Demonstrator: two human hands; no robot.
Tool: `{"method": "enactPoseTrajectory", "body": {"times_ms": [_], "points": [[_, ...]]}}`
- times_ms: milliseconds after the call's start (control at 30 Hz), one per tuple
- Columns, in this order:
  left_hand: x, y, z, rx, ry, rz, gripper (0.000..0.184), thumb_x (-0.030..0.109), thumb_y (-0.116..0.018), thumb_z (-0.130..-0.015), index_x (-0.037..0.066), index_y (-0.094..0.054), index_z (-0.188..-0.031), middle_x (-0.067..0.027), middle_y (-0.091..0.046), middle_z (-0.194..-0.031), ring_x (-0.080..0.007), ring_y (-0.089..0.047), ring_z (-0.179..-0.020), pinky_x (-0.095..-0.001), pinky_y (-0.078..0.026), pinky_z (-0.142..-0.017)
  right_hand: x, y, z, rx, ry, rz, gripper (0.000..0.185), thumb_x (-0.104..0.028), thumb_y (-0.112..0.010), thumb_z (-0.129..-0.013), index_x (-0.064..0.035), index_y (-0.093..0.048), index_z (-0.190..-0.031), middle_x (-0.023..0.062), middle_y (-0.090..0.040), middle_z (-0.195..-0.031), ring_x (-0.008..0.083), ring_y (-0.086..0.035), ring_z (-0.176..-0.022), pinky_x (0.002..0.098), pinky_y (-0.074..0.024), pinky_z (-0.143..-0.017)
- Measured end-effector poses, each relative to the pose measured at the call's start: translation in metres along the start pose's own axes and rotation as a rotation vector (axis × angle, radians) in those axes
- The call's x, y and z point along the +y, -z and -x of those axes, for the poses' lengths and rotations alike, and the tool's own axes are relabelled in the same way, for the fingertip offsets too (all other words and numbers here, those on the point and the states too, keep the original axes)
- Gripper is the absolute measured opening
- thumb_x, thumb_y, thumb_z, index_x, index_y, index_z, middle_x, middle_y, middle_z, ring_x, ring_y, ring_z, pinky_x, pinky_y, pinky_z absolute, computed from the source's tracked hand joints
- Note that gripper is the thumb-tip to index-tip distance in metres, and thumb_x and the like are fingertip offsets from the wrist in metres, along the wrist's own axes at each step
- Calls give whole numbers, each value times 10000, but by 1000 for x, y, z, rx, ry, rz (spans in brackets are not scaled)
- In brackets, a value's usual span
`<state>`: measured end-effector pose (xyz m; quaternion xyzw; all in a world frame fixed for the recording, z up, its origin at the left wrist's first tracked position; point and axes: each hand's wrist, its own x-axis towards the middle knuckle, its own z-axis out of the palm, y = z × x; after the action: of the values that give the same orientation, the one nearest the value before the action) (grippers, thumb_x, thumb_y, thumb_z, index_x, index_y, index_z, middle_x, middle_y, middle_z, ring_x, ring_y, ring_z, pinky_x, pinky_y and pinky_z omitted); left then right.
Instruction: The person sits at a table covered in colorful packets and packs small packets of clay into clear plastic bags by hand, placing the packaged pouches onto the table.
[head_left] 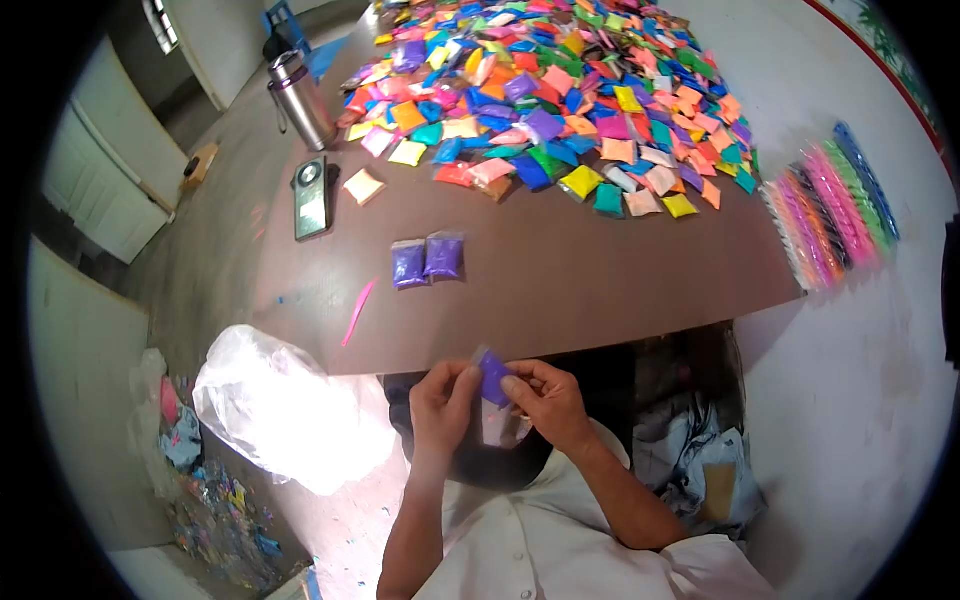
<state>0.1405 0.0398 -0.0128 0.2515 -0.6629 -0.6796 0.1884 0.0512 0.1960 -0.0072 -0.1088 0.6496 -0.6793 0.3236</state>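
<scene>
Just below the table's near edge, a small purple packet (492, 380) is pinched between my two hands. My left hand (443, 402) grips its left side, and the fingers of my right hand (552, 403) close on its right side. Clear plastic (500, 426) hangs below the packet; I cannot tell whether it belongs to it. On the brown table (560, 285) ahead lie two filled purple packets, a left one (409, 265) and a right one (444, 256), side by side and touching. A thin pink plastic tool (358, 313) rests to their left.
A large heap of colourful packets (540, 110) covers the far table. A phone (313, 198), a steel flask (302, 104) and a pale packet (363, 187) are at the left. Bundled coloured strips (830, 215) are at the right. A translucent bag (285, 400) bulges beside the table.
</scene>
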Motion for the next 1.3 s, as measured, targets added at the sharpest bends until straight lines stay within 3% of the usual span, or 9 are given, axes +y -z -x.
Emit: {"method": "enactPoseTrajectory", "body": {"times_ms": [167, 233, 300, 333, 433, 767, 967, 1167, 1300], "points": [[23, 5, -10, 70, -73, -385, 203, 186, -707, -1002, -11, -740, -1040, -119, -741, -877, -184, -678, -743, -301, -530, -697, -7, 9, -3, 100, 77, 38, 273, -165, -713, -996, 17, -717, -1201, 95, -754, -967, 111, -694, -803, 264, -573, -695], [37, 17, -19, 243, -213, -380, 258, 235, -661, -1038, -16, -721, -1055, -76, -710, -864, -147, -644, -757, -281, -518, -691, -7, 18, -3, 149, 89, 47, 272, -172, -709, -1000, 17, -718, -1195, 93, -753, -955, 110, -695, -800, 264, -575, -695], [40, 40, -31, 335, -281, -496, 296, 274, -667, -1038, -15, -714, -1080, -110, -718, -919, -176, -670, -794, -306, -531, -711, -2, 25, -5, 247, 97, 28, 264, -188, -698, -1009, 15, -722, -1176, 80, -746, -927, 109, -693, -790, 264, -578, -691], [27, 60, -43, 381, -407, -708, 318, 289, -675, -1035, -20, -705, -1108, -147, -723, -996, -200, -687, -818, -325, -543, -729, -5, 27, -3, 272, 127, 8, 272, -180, -692, -1032, 32, -702, -1202, 31, -713, -898, 56, -647, -727, 205, -563, -631], [18, 92, -69, 487, -619, -1205, 224, 139, -714, -947, 5, -697, -1126, -214, -698, -1160, -410, -661, -1030, -483, -548, -897, 4, 31, -2, 330, 146, -88, 273, -180, -685, -1036, 30, -698, -1211, 36, -717, -931, 56, -648, -744, 206, -570, -646], [6, 74, -41, 272, -629, -1232, 285, 132, -683, -939, 51, -678, -1213, -170, -673, -1228, -411, -617, -1134, -521, -481, -982, 18, 35, 5, 378, 116, -238, 330, -146, -738, -970, 53, -613, -1203, 103, -704, -1036, 120, -688, -838, 274, -602, -736], [-3, 62, -14, 229, -646, -1260, 356, 165, -772, -901, 51, -681, -1226, -149, -667, -1281, -377, -610, -1208, -507, -458, -1017, 18, 35, 3, 386, 116, -201, 253, -133, -727, -993, 22, -620, -1161, 67, -707, -980, 84, -664, -772, 237, -589, -688], [1, 70, -11, 184, -701, -1200, 231, 32, -747, -902, 33, -746, -1133, -163, -725, -1214, -371, -660, -1148, -477, -526, -977, 19, 31, 1, 386, 82, -226, 248, -157, -728, -998, 9, -622, -1149, 76, -708, -958, 94, -672, -758, 231, -582, -671], [15, 65, -9, 128, -739, -1145, 174, -42, -724, -893, 23, -744, -1052, -161, -741, -1066, -366, -707, -985, -428, -584, -834, 17, 31, 3, 364, 71, -206, 230, -163, -712, -1010, 1, -624, -1145, 76, -710, -950, 100, -682, -772, 227, -573, -659]]}}
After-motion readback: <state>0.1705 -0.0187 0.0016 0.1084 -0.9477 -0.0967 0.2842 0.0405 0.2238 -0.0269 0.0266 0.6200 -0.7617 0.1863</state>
